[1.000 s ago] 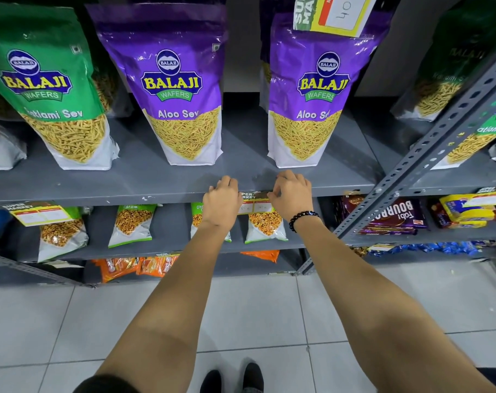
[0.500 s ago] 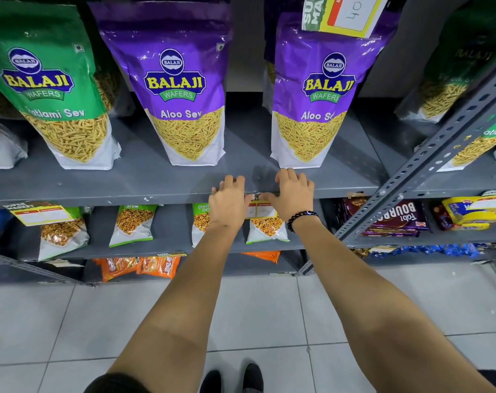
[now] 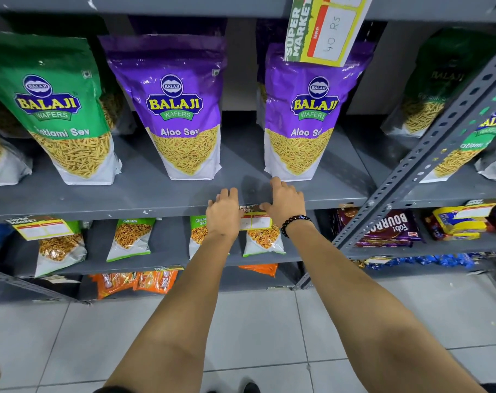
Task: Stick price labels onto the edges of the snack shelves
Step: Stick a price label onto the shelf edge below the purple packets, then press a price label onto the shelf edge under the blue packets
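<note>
Left hand [image 3: 223, 215] and right hand [image 3: 285, 204], fingers spread flat, press either end of the price label [image 3: 254, 220] against the front edge of the shelf [image 3: 161, 191]; neither grips it. Risk: uneven pressure could leave the label crooked or let its lower part, hanging below the edge, peel loose. Small snack packets [image 3: 264, 239] sit just behind it. Further back, purple bags [image 3: 184, 109] stand clear of the edge. An upper label [image 3: 323, 29] already hangs aslant.
</note>
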A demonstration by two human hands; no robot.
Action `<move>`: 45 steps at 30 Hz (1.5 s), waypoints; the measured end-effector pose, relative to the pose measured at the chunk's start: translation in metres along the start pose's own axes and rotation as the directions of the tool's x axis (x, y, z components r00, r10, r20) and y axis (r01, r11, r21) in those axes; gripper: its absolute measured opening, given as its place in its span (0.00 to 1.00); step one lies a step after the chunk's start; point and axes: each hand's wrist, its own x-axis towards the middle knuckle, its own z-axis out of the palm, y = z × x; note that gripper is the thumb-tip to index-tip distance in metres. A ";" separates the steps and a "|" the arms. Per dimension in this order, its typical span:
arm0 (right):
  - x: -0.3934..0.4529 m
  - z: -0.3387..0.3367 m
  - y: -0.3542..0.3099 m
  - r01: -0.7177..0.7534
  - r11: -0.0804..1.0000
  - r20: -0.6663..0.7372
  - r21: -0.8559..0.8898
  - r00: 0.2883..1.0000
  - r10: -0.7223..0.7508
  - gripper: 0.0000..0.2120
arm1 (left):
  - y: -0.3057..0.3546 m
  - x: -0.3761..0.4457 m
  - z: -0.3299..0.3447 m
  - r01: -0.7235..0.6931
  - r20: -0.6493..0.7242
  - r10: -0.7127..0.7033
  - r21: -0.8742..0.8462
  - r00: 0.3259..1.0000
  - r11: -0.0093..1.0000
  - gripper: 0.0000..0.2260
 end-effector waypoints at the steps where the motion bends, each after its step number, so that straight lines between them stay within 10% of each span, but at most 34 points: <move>1: -0.003 -0.004 0.002 0.031 0.999 -0.011 -0.015 0.999 -0.031 0.24 | -0.002 -0.002 -0.001 -0.021 0.011 0.021 -0.002 1.000 1.000 0.21; 18: -0.066 -0.181 -0.019 0.221 0.961 -0.583 -0.169 0.764 -0.278 0.22 | 0.062 -0.038 -0.165 -0.166 -0.418 0.108 -0.104 0.902 0.981 0.22; 45: -0.005 -0.314 -0.083 0.298 0.918 -0.593 -0.262 0.701 -0.396 0.09 | 0.108 -0.015 -0.234 -0.121 -0.583 -0.068 -0.280 0.810 0.952 0.10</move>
